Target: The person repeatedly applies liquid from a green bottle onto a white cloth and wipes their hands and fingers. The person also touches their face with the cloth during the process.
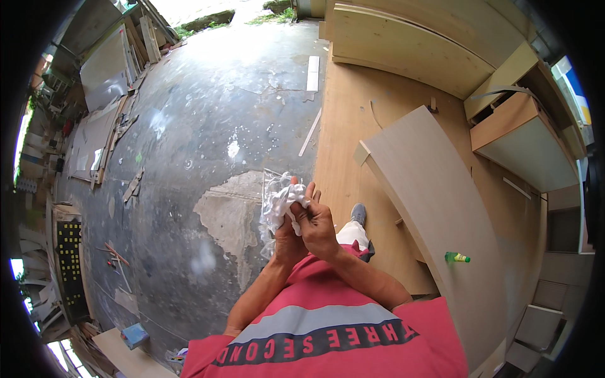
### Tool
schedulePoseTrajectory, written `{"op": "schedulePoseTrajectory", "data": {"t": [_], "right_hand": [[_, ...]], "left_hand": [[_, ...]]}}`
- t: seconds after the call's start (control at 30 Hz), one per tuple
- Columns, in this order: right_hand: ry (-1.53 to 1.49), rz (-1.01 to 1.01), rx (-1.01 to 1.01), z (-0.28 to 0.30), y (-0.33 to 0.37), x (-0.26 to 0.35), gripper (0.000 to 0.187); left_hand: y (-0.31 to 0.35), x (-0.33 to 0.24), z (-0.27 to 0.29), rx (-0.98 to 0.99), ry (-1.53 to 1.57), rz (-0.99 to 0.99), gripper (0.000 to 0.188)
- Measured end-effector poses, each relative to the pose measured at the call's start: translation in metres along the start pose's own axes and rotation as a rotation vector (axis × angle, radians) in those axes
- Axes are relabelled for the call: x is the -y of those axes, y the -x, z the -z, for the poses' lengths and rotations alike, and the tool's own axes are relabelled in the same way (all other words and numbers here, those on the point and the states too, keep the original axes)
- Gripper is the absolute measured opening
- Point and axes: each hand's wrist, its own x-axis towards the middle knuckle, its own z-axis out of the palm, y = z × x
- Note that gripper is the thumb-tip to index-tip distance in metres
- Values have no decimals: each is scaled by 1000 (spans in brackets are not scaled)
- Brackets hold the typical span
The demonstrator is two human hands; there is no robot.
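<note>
A crumpled, tangled white bundle (282, 203) is gathered up in front of my chest. It looks soft and bunched, with thin loose loops at its far left edge; the frame does not show whether it is plastic or cloth. My left hand (289, 244) closes on its underside, partly covered by the bundle. My right hand (320, 232) pinches its right side, thumb and fingers pressed into the folds. Both hands are side by side and nearly touching at the wrists.
A long curved-looking board (441, 189) lies to my right, bearing a green bottle (457, 257). Wooden cabinets (523, 135) stand beyond it. The concrete floor (189, 120) is stained, with a broken patch. At lower left lie a blue block (134, 336) and thin sticks (118, 255).
</note>
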Motion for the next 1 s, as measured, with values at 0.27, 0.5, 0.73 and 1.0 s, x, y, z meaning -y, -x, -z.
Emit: {"op": "schedulePoseTrajectory", "data": {"t": [0.27,0.5,0.73,1.0], "right_hand": [[-802,-347,-61,19,-12,12,34],[-731,-289,35,15,8,-8,53],[-327,-176,-287,40,3,-28,36],[-347,-89,-408,132,36,-24,35]], "left_hand": [[-7,5,5,10,-269,-32,92],[-16,-5,-18,-255,-518,-213,83],[-11,16,-25,-319,-604,-173,65],[-24,40,-22,-279,-505,59,26]]}}
